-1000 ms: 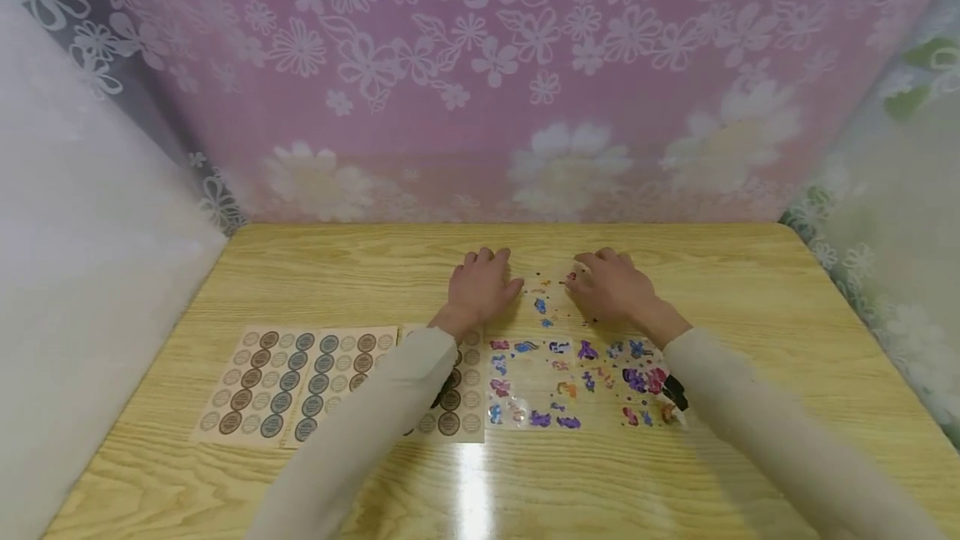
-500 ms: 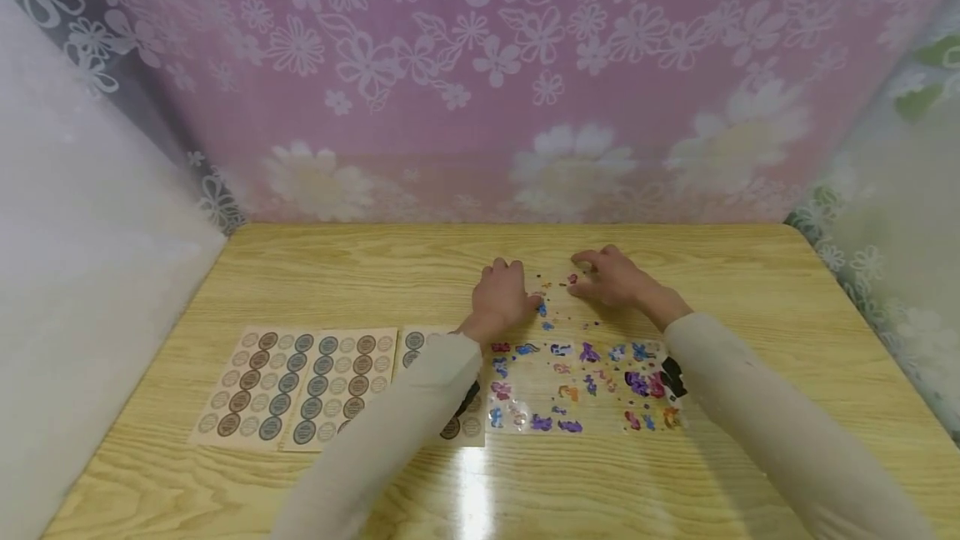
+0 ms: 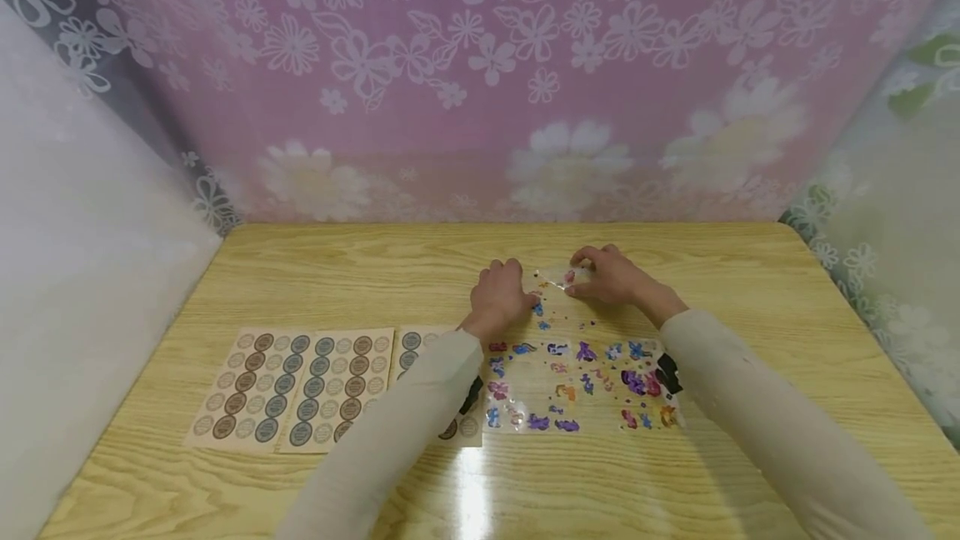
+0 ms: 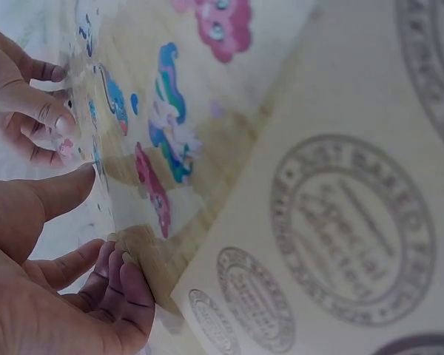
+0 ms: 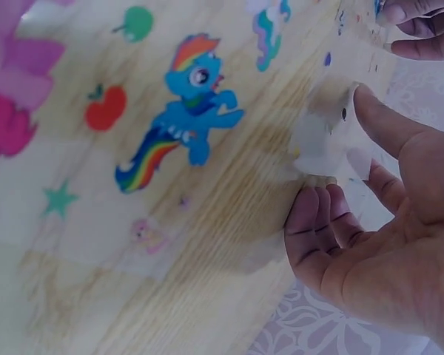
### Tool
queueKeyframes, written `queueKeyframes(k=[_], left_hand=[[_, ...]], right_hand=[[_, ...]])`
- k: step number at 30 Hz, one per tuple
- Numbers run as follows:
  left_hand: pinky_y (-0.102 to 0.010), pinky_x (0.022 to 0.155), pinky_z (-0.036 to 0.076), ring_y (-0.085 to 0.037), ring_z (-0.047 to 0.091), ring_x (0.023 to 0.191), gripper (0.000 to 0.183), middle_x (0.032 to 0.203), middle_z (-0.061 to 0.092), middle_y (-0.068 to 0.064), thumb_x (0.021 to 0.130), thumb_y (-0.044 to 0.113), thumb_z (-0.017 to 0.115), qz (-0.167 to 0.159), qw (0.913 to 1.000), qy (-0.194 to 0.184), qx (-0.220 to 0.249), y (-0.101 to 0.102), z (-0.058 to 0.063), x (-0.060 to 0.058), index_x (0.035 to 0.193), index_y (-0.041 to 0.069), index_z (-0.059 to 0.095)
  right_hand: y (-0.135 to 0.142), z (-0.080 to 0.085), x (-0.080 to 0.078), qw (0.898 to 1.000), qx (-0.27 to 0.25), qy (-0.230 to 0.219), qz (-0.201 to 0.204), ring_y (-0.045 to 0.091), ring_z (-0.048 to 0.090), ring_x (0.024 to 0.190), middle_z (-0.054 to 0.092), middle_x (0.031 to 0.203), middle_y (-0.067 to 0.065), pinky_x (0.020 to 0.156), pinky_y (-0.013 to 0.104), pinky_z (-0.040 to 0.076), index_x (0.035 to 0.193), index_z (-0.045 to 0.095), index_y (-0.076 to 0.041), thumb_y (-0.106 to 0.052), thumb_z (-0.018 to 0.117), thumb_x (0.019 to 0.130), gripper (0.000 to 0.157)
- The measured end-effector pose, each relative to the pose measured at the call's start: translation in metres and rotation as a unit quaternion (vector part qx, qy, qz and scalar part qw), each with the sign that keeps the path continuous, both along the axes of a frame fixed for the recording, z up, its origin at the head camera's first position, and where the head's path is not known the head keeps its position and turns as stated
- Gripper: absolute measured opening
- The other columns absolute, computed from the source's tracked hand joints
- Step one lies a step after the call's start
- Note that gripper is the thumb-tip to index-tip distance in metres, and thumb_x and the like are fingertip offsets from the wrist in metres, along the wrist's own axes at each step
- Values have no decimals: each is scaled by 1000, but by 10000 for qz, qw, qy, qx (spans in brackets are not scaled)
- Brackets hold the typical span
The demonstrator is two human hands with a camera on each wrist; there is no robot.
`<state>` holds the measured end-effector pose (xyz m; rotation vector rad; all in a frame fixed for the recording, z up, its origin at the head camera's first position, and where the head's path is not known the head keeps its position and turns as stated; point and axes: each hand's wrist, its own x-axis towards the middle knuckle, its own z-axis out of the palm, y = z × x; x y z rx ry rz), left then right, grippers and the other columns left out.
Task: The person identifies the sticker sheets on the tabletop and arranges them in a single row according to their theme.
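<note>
A clear sheet of cartoon pony stickers (image 3: 555,311) lies at the table's middle, its upper right corner bent up. My right hand (image 3: 609,275) pinches that corner between thumb and fingers; in the right wrist view the clear film (image 5: 322,133) curves at the fingertips. At the sheet's left edge, my left hand (image 3: 500,297) touches it with a nearly straight thumb (image 4: 66,194). The other left fingers are bent with tips down by the table, and a gap shows between thumb and index finger.
Nearer the person lie more clear pony sticker sheets (image 3: 525,386), under the right forearm in part. To the left are brown paper sheets with round stamp-like labels (image 3: 251,382), one partly covered by the left sleeve (image 3: 397,415). A floral curtain (image 3: 465,148) hangs behind the table.
My left hand has moved right and slightly toward me, its thumb now on the sheet's edge. My right hand has drawn its thumb and fingers onto the corner, which now bends and glints.
</note>
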<state>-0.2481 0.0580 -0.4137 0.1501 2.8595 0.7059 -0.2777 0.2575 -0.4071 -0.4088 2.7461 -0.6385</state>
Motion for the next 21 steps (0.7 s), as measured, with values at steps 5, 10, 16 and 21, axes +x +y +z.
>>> queueKeyframes(k=[5,10,16,21], left_hand=[[-43,75,47,-28,51,99,43,112,49,-10,87,37,70,64,9999,-41,153,-1,0,0,118,10,56],[-43,74,46,-27,50,98,42,111,48,-9,87,37,71,113,9997,-14,233,-1,0,0,116,11,55],[-42,72,44,-26,49,96,41,111,48,-9,88,36,70,90,9996,84,273,-1,0,3,117,13,53],[-41,70,44,-27,47,98,41,113,46,-11,88,36,69,83,9995,215,235,-1,-1,5,119,14,52]], right_hand=[[-1,1,0,9994,-262,-241,-4,36,53,100,52,115,26,85,51,43,131,46,-1,-26,66,92,51],[-1,1,-1,9987,-355,-362,-42,30,57,90,58,107,21,80,47,45,136,43,-2,-26,65,93,54],[0,2,-2,9987,-337,-378,6,25,57,81,61,98,16,76,44,46,142,40,-3,-23,65,93,58],[3,3,-1,9986,-423,-323,71,22,55,73,60,90,13,70,39,44,142,40,-1,-19,64,93,57]])
